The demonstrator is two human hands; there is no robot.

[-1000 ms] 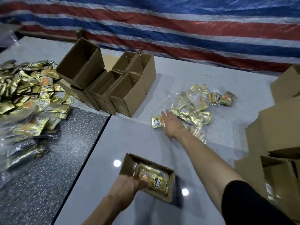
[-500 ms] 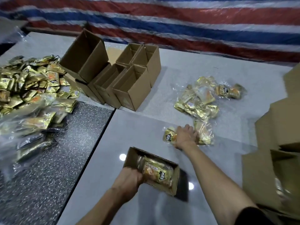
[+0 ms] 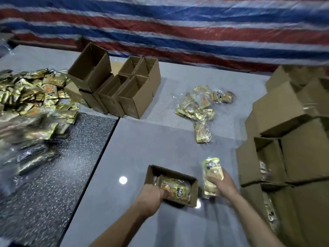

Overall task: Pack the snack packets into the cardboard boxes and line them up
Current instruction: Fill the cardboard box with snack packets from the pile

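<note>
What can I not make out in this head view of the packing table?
All in the head view:
Count of packets in the small open brown cardboard box: the top packet and the left hand cover the rest.
Print on the gold snack packet in the right hand: motion blur.
Big heap of gold packets at left: blurred, cut by the edge.
Stacked brown cardboard boxes at right: cut by the edge.
</note>
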